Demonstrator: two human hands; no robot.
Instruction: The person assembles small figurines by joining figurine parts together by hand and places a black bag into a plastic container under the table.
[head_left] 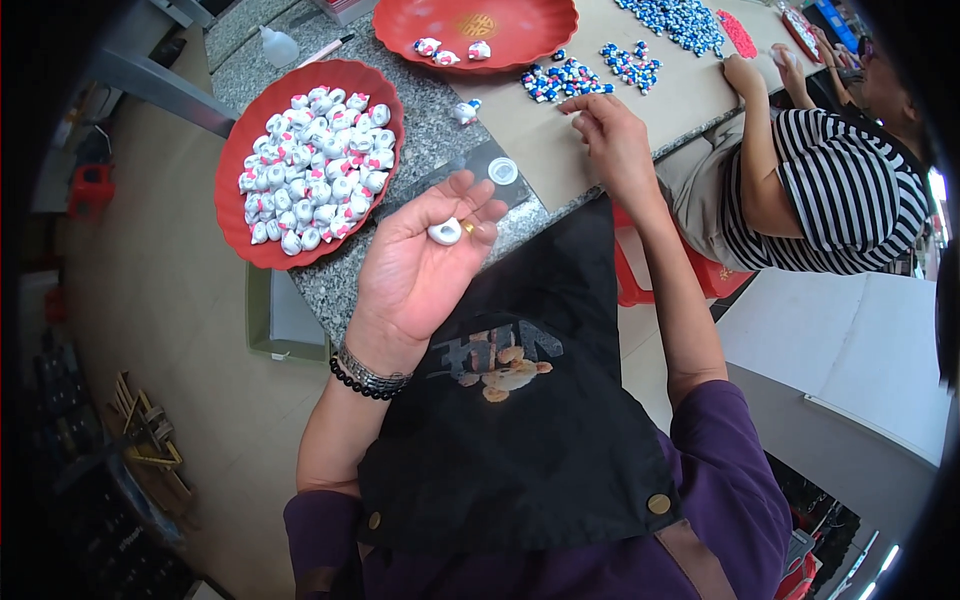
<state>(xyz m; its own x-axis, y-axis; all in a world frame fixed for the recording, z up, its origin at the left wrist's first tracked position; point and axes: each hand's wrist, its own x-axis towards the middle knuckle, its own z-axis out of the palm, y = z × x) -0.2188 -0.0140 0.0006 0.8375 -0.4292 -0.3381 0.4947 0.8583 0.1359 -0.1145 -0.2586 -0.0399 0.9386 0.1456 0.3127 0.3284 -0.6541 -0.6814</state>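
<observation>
Piece (443,229), white with a dark opening: one, lying in the left hand (412,268), just off centre toward eleven o'clock. Left hand palm up, half closed, fingers curled loosely about the piece; cupped thus, apparently, against rolling and for a clear sight of the opening. Right hand (612,138) at one o'clock, over a brown sheet (535,150) on the counter (430,110), half open, forefinger near the closer blue-and-white cluster (562,82); no object visible in its hold, underside hidden. At ten o'clock, one red tray (228,190) heaped with white-and-pink pieces (320,160): several dozen, too overlapped for exact count; raised rim probably useful against spillage. At twelve o'clock, a second red tray (540,30) with three similar pieces (479,50); below it, one loose white-and-blue piece (465,112) and one round clear cap (502,171). At one o'clock, two small clusters, seemingly kept near for easy picking; beyond, one large blue heap (675,22), uncountable, and one pink heap (738,35). At eleven o'clock, one bottle (279,47) and one pen (325,50), presumably set aside for working room.
</observation>
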